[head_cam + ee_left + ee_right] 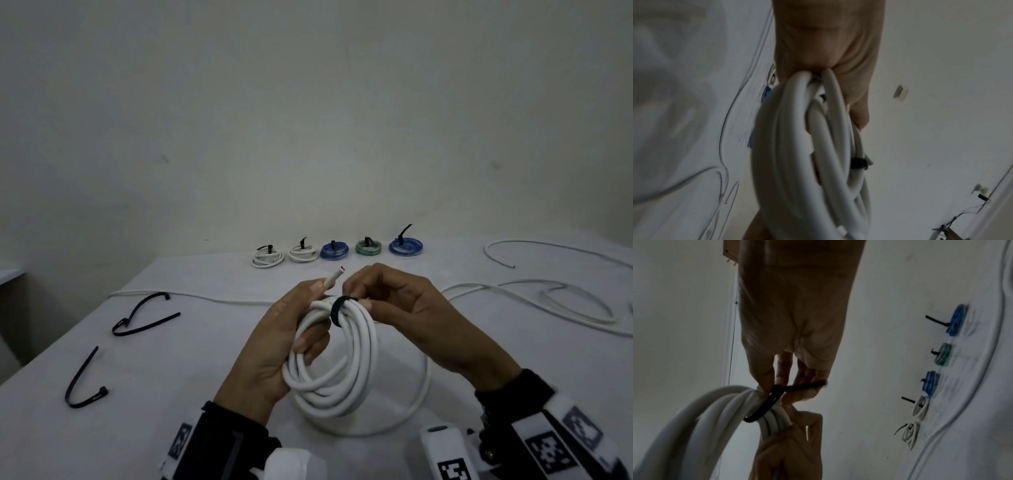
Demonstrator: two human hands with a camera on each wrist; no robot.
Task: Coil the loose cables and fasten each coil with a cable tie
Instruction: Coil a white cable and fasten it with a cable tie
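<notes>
Head view, left hand (274, 346) gripping white coil (337, 359), right hand (404, 308) pinching black tie (337, 310) mid-table.

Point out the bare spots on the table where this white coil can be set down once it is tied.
Free: the table between the loose black ties and the left hand, and the strip between the hands and the row of tied coils. Crowded: the right side, where loose white cable loops.

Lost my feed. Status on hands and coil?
Left hand grips white coil. Right hand pinches black tie looped round it. Nothing in the way.
</notes>
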